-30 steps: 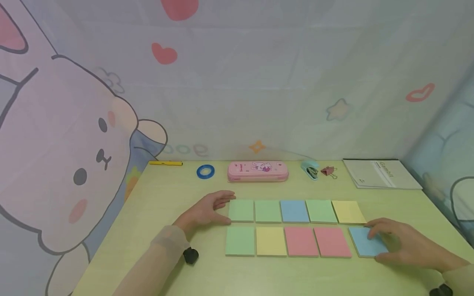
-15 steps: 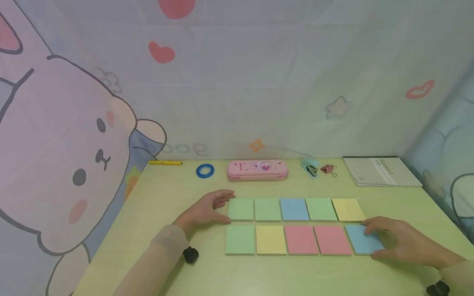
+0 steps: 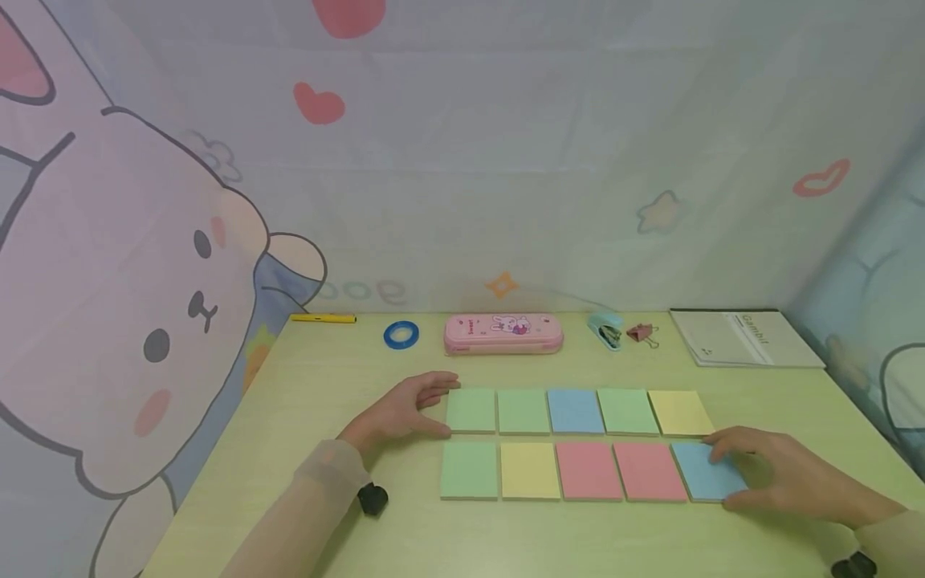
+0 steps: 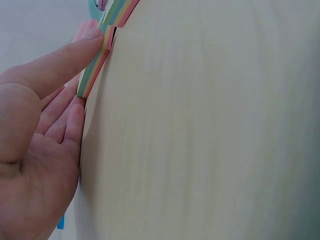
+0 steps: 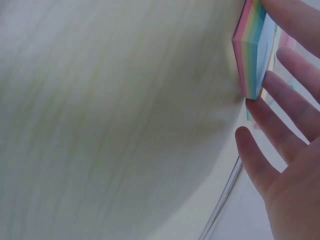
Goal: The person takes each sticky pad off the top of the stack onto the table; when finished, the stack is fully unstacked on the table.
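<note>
- The right hand lies near the front right corner of the surface. Its fingers are straight and relaxed, grasping nothing; the fingertips rest on the blue sticky pad, the last one at the right end of the front row.
- In the right wrist view the fingers lie along the side of this pad, whose edge shows layers of several colours.
- The front row has five pads side by side: green, yellow, two pink pads and the blue one.
- The left hand lies flat on the surface at the left end of the back row, its grip released. Its fingertips touch the left edge of the green pad.
- The back row reads green, green, blue, green, yellow, just behind the front row.
- Along the far edge lie a yellow pen, a blue tape ring, a pink pencil case, a small stapler, a binder clip and a booklet at the far right corner.
</note>
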A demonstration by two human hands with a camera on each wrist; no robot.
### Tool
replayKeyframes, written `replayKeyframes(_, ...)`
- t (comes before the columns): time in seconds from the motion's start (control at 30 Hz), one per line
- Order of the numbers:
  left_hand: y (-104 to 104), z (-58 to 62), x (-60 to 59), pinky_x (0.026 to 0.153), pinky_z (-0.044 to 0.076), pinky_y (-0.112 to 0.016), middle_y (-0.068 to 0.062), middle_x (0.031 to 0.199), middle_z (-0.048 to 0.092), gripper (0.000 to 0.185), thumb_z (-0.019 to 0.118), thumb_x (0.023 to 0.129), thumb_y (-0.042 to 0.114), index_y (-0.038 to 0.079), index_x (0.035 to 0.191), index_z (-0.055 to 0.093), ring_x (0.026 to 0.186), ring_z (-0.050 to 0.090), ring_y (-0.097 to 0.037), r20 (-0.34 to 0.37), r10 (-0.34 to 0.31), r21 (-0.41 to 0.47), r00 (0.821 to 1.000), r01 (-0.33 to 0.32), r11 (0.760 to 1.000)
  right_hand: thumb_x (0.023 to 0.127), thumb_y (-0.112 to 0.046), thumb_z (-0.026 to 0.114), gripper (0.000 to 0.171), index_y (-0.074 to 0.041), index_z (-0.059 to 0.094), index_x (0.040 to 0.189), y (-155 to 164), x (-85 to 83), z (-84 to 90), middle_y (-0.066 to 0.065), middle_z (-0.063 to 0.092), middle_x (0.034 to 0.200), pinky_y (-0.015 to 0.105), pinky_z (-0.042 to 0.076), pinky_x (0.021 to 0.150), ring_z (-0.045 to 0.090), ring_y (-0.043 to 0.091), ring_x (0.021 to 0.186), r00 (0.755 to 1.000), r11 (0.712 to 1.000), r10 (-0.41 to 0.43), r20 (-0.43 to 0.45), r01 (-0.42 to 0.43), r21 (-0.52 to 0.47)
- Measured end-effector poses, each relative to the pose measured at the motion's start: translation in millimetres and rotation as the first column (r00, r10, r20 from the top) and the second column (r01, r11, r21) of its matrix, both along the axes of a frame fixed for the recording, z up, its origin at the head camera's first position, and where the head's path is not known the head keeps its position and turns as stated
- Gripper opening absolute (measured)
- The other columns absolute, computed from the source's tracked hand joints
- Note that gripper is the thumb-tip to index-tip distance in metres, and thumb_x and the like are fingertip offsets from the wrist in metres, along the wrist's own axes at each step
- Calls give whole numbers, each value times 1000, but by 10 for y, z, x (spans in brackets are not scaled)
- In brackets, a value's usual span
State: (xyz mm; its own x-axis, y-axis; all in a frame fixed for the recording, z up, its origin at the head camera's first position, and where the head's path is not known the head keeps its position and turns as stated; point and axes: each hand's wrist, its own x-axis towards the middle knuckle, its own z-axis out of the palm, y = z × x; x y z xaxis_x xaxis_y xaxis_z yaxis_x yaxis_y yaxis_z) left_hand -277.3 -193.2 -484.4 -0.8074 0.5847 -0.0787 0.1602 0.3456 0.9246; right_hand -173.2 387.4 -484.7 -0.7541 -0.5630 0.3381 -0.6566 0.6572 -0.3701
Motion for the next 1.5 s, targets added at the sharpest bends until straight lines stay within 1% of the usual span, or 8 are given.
replayKeyframes(0.37, 30, 5, 4, 126, 34, -41, -11, 162, 47, 89, 89, 85, 6, 6, 160, 41, 153, 40, -31, 3, 5, -2, 1000, -5, 1000, 62, -31, 103, 58, -33, 68, 108, 3, 7, -5, -3, 73, 120, -2, 31, 97, 56, -8, 116, 1000, 1000, 7, -24, -7, 1)
replayKeyframes(0.63, 26, -2, -8, 126, 34, -42, -10, 162, 48, 90, 89, 84, 7, 6, 160, 41, 153, 40, -32, 2, 7, -9, 1000, -7, 1000, 64, -32, 102, 57, -33, 67, 109, 0, 18, 4, -3, 72, 122, -2, 31, 97, 55, -8, 117, 1000, 1000, 5, -14, -5, -5)
replayKeyframes(0.87, 21, -4, -36, 125, 35, -41, -8, 161, 49, 91, 90, 83, 9, 7, 160, 41, 152, 41, -31, -7, 2, -26, 1000, -2, 1000, 63, -33, 102, 58, -34, 67, 109, 2, 28, 6, -4, 72, 124, -1, 31, 98, 55, -8, 118, 1000, 1000, -2, -28, 2, 1)
replayKeyframes(1.07, 15, -5, -30, 125, 36, -39, -8, 160, 50, 91, 91, 83, 10, 8, 159, 42, 152, 42, -30, -4, 3, -37, 1000, -3, 999, 65, -34, 102, 57, -34, 67, 110, -5, 56, 18, -4, 72, 124, -1, 31, 98, 55, -7, 119, 1000, 1000, -10, -18, 10, 3)
replayKeyframes(1.17, 14, -7, -24, 125, 36, -41, -9, 160, 49, 90, 90, 83, 10, 7, 159, 42, 152, 41, -31, -8, -1, -40, 1000, 1, 999, 65, -35, 102, 57, -35, 67, 110, -5, 67, 20, -4, 72, 124, -1, 31, 98, 56, -6, 118, 1000, 1000, -19, -15, 19, 9)
replayKeyframes(1.33, 16, 17, -23, 126, 35, -41, -10, 161, 48, 91, 90, 84, 8, 6, 160, 40, 153, 40, -31, -5, -9, -29, 1000, 9, 1000, 64, -35, 102, 58, -36, 67, 110, 0, 70, 17, -4, 72, 125, -1, 30, 99, 57, -5, 119, 999, 1000, -25, -24, 25, 15)
replayKeyframes(1.5, -10, 52, -28, 126, 33, -41, -11, 163, 45, 94, 89, 85, 7, 5, 162, 35, 154, 38, -30, -4, -36, 5, 999, 36, 999, 64, -35, 102, 57, -35, 68, 110, 0, 59, 81, -4, 72, 127, -1, 28, 100, 52, -9, 123, 1000, 1000, -28, -14, 28, 0)
